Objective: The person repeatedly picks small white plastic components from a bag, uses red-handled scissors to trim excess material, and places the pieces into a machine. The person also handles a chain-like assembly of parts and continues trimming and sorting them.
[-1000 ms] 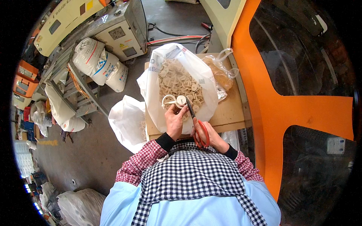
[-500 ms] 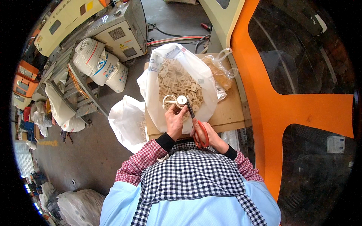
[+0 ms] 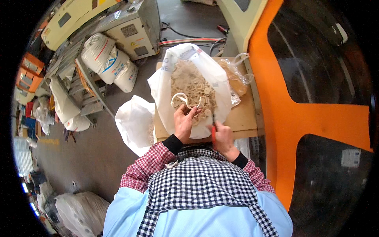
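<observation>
My left hand (image 3: 183,124) pinches a thin, curved white plastic runner (image 3: 180,94) between thumb and fingers. It is over the opening of a large white bag (image 3: 224,91), which is filled with small off-white plastic parts (image 3: 188,81). To the right, my right hand (image 3: 225,139) is closed round a pair of scissors with red handles (image 3: 213,136). Motion smears this hand, and the dark blades point away from me over the bag's near right side. The scissors and the runner are apart.
The bag stands on a cardboard surface (image 3: 246,118), beside a clear bag of amber material (image 3: 237,77). A second white bag (image 3: 134,122) is on the left. An orange machine frame (image 3: 316,118) borders the right; stacked sacks (image 3: 114,65) and a metal ladder (image 3: 89,85) stand farther left.
The round white disc at my left fingertips no longer shows there; the curved runner remains. My right hand has drawn the scissors right and away from the left hand. The view shifted slightly.
</observation>
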The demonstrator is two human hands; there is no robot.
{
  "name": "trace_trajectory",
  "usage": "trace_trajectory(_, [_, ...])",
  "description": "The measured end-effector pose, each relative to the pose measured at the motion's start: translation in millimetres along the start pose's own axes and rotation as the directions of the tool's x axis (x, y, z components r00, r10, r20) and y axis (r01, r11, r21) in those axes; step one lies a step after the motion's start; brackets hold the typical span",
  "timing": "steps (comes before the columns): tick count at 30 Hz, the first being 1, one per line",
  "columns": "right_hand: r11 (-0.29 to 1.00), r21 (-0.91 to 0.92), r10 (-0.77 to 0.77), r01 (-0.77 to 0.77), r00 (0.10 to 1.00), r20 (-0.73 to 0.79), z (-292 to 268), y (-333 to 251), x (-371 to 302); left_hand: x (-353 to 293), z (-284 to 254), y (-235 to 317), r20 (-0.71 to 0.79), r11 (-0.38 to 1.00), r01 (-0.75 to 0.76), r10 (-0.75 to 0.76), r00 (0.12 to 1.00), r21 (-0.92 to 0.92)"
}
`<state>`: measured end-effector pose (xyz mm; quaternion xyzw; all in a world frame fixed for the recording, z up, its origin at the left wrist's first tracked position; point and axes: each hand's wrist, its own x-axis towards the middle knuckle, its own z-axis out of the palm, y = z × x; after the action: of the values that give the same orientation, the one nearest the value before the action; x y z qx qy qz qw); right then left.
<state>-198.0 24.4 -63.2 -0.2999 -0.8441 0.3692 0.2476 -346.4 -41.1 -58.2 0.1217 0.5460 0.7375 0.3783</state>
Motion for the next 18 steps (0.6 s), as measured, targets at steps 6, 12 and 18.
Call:
trace_trajectory(6, [0.915,0.185,0.402,-0.359,0.855,-0.327,-57.4,98.2,11.0,-33.1,-58.8,88.5,-0.087,0.922,-0.383,0.387,0.918,0.06])
trace_trajectory(12, [0.512,-0.607,0.572,-0.608,0.769,-0.287,-70.7,169.4,30.7,-74.8,-201.6,71.5,-0.478,0.92,-0.116,0.298,0.826,0.374])
trace_trajectory(18, [0.422,-0.774,0.57,-0.472,0.802,-0.178,-59.2,200.6,25.2,-109.6,-280.9,-20.8,-0.587,0.819,0.438,-0.16,0.794,0.37])
